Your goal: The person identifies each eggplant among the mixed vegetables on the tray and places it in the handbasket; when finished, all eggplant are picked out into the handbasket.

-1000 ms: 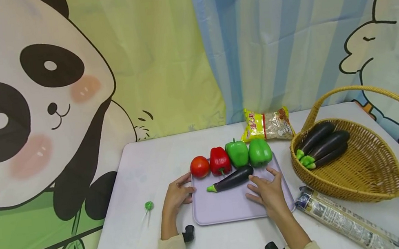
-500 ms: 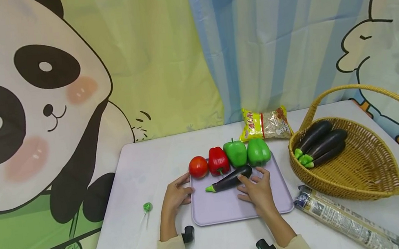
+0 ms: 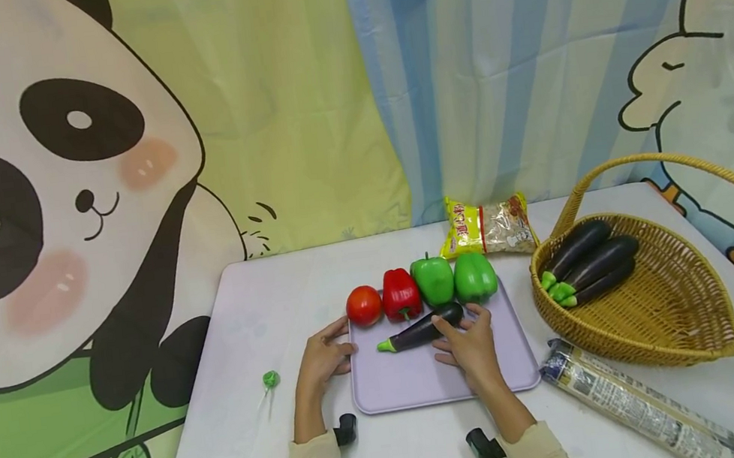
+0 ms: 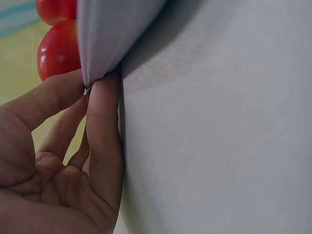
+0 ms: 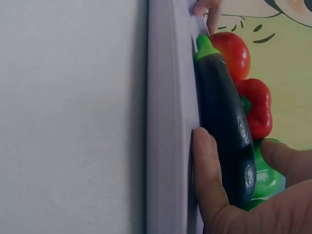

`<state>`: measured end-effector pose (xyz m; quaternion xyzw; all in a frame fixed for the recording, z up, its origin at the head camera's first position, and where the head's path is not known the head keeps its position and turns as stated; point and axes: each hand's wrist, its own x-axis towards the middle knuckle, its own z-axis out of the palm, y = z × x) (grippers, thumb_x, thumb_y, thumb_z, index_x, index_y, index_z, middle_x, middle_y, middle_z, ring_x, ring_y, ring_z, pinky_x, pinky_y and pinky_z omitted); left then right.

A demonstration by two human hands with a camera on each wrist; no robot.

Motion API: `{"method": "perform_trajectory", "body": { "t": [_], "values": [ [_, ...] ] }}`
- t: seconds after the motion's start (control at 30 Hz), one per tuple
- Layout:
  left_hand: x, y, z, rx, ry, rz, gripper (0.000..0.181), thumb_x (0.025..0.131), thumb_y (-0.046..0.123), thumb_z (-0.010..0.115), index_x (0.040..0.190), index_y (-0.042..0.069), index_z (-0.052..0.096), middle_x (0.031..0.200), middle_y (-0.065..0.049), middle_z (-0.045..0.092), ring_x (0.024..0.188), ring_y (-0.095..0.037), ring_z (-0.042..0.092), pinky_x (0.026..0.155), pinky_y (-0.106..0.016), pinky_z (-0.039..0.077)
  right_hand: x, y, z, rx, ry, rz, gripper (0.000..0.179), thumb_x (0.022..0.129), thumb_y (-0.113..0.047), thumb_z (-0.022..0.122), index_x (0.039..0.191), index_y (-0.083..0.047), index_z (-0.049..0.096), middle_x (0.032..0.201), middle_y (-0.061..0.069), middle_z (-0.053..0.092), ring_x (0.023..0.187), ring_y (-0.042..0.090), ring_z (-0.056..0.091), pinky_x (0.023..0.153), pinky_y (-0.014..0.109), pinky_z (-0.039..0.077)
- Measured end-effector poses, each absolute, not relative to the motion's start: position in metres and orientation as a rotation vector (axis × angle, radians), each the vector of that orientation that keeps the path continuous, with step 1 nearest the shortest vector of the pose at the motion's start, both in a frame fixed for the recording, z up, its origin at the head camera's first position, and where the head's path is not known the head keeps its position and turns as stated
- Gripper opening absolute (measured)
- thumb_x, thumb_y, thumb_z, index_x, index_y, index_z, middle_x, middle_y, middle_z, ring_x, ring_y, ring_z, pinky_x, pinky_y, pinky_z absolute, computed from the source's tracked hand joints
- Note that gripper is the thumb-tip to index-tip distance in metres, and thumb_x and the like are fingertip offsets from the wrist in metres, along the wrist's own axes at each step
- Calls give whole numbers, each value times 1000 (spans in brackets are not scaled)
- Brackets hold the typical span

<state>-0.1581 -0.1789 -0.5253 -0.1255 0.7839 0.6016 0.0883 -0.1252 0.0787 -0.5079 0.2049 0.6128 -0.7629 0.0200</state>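
Note:
My left hand [image 3: 322, 356] pinches the left rim of the pale purple tray [image 3: 399, 391], thumb and fingers on opposite sides of the edge in the left wrist view. A dark eggplant [image 3: 416, 334] with a green stem lies slantwise on the tray. My right hand [image 3: 472, 345] straddles its thick right end with spread, slightly bent fingers. In the right wrist view one fingertip lies along the near side of the eggplant [image 5: 226, 112], and another digit stands just off its far side. Behind it sit a tomato [image 3: 364, 306], a red bell pepper [image 3: 401, 294] and two green bell peppers [image 3: 433, 280].
Right of the tray stands a wicker basket [image 3: 685, 276] with a tall handle and several eggplants [image 3: 598, 263] inside. A long printed package [image 3: 638, 398] lies in front of it. A yellow food bag [image 3: 489, 226] sits at the back. Left of the tray lies a green lollipop [image 3: 271, 379].
My right hand has moved left across the tray onto the eggplant's thick end. The left hand keeps its hold on the tray rim. The vegetables stay in place.

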Motion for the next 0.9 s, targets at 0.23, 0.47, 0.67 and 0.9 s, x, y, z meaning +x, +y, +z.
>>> {"method": "perform_trajectory", "body": {
  "t": [0.23,0.47,0.67,0.9],
  "values": [
    [-156,-179,-526,-376,2325,1801,63,81,-7,69,141,10,64,131,-16,65,70,-14,65,50,-23,55,-128,80,-507,604,1906,-2342,76,97,-5,70,153,2,19,143,38,35,82,38,74,68,44,63],
    [-155,-179,-525,-362,2294,1834,63,81,-8,69,142,8,63,131,-17,64,69,-13,64,49,-23,55,-126,83,-505,612,1798,-2390,75,97,2,65,154,0,17,143,35,31,79,30,72,67,42,63],
    [-155,-179,-524,-345,2282,1850,62,82,-8,70,142,6,62,131,-18,64,67,-12,62,48,-21,54,-122,85,-503,617,1768,-2392,74,98,1,63,155,-5,16,141,31,33,85,30,71,68,41,63],
    [-157,-180,-526,-351,2287,1851,62,82,-9,70,142,7,63,130,-17,65,67,-12,63,48,-21,54,-119,86,-502,611,1686,-2429,74,99,-2,59,155,-11,13,132,25,40,90,29,69,71,41,63]
  ]
}}
